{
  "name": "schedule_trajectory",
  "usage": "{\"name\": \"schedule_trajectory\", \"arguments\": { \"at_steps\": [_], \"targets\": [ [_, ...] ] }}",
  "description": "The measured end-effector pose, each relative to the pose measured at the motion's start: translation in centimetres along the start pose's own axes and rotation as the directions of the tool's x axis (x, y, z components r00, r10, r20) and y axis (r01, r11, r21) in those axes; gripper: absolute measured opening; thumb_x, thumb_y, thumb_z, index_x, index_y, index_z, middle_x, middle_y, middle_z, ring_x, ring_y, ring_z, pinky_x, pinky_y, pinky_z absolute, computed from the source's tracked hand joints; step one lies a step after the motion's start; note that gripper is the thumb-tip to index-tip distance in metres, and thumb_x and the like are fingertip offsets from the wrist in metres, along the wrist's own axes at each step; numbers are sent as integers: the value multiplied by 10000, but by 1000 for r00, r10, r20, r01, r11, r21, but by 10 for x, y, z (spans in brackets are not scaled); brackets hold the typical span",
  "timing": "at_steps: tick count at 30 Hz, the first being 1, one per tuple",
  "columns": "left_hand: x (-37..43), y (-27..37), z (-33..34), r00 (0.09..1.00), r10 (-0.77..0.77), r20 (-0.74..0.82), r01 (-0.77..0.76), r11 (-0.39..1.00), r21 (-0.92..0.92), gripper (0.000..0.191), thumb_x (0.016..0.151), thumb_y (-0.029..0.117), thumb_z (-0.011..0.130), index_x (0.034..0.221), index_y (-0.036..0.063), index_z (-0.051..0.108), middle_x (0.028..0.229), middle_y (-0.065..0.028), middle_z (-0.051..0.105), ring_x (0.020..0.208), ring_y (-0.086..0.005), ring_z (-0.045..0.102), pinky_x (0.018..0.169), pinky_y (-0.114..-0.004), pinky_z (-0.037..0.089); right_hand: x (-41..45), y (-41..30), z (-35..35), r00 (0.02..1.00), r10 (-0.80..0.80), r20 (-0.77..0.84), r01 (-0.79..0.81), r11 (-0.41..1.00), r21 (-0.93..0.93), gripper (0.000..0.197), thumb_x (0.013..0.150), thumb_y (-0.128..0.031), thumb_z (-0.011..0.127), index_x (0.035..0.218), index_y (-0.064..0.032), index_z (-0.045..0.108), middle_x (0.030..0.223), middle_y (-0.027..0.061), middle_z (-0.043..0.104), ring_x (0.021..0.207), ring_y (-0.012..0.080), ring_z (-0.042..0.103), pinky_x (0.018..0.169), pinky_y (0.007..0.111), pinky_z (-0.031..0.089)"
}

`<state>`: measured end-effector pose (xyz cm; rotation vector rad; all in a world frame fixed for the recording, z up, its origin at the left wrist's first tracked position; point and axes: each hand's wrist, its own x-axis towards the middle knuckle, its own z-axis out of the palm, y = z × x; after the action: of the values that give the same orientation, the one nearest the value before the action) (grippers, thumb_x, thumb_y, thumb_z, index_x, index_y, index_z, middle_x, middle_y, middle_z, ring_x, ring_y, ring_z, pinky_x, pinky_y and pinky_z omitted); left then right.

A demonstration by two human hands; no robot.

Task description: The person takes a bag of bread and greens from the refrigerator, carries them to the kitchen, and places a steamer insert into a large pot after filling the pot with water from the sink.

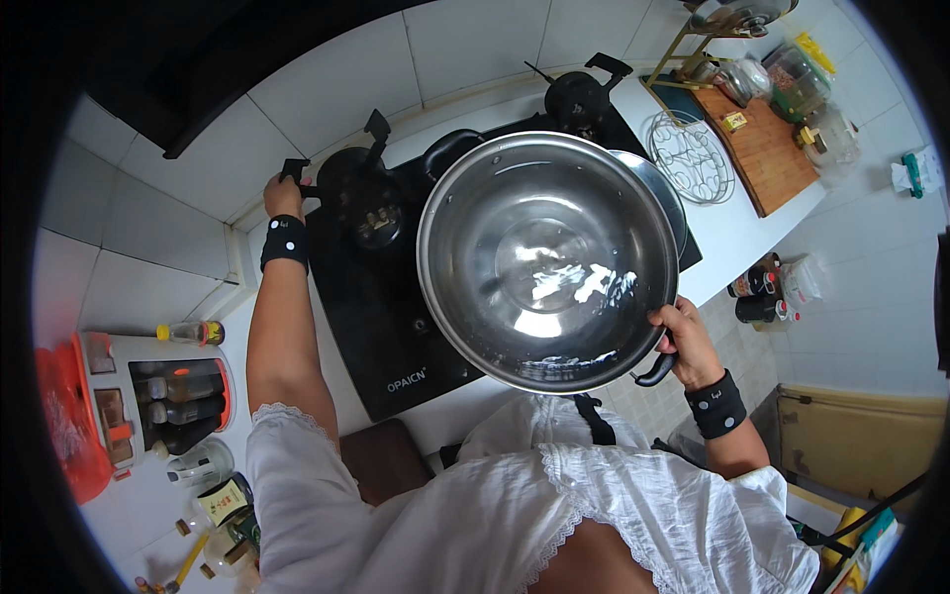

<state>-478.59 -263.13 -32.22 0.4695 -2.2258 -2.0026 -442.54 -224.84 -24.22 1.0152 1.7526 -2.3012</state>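
Note:
A large stainless steel pot (548, 260) with water in it is over the right part of the black gas cooktop (401, 327). My right hand (684, 343) grips its rim beside the black loop handle. The other pot handle (451, 148) points to the back left. At the cooktop's left edge, my left hand (285, 196) is closed around one black arm of the pan support over the left burner (360, 197). A glass lid (653, 197) shows partly from behind the pot.
A round wire rack (690, 157) and a wooden cutting board (757, 141) lie right of the cooktop. Jars (798, 78) stand behind the board. A seasoning organizer (159, 401) and several bottles (223, 512) are at the left. The range hood (178, 89) overhangs the back left.

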Motion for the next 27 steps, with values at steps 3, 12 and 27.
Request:
{"name": "schedule_trajectory", "arguments": {
  "at_steps": [3,12,27],
  "targets": [
    [-14,-4,-8,999,21,34,-21,1000,2,214,812,46,388,981,-67,454,914,-139,538,745,-194,589,569,-229,476,0,-4,0,999,-8,-39,7,999,-32,44,698,-43,464,721,-11,483,554,-1,471,354,33,373,316,140,271],
    [-172,-59,-37,928,360,-97,-321,904,282,152,715,98,582,741,-7,474,605,-45,462,579,-136,420,598,-261,387,0,-15,5,1000,-25,11,25,999,-26,25,698,-41,470,702,-16,475,538,1,466,348,33,372,307,137,261],
    [-207,-144,-43,980,191,-62,-150,901,408,78,776,73,512,805,10,475,714,-121,556,713,-171,561,623,-285,429,36,-10,64,967,57,247,-33,995,-99,19,698,-33,478,702,-15,475,536,-6,450,363,37,369,330,144,260]
  ]
}}
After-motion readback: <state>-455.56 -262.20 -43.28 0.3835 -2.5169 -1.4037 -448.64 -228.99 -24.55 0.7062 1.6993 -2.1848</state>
